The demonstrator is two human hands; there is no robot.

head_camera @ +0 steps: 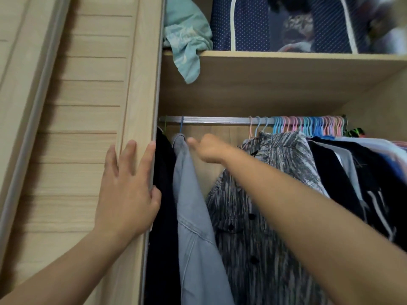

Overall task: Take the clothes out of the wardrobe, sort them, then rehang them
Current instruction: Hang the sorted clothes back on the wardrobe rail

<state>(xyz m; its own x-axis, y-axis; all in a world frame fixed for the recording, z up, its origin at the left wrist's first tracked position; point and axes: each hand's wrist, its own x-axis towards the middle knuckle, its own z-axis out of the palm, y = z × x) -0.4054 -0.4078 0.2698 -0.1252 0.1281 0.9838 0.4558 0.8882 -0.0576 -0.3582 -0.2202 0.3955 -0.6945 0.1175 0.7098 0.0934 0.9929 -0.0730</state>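
Note:
The wardrobe stands open, with clothes hanging from a metal rail (pixel 220 119). At the left end hang a dark garment (pixel 164 216) and a light blue denim shirt (pixel 193 227) on a blue hanger (pixel 181 125). After a gap comes a grey streaked button shirt (pixel 253 238), then several dark clothes (pixel 343 183) packed to the right. My left hand (pixel 127 190) lies flat on the edge of the wooden door (pixel 88 128), with its thumb at the edge. My right hand (pixel 209 149) reaches to the blue shirt's shoulder. Its thumb touches the cloth, and its blurred fingers are hidden.
Many pink and blue hangers (pixel 308 126) crowd the right part of the rail. On the shelf (pixel 286 57) above lie a crumpled teal cloth (pixel 187 40), which hangs over the edge, and a navy dotted storage bag (pixel 248 25).

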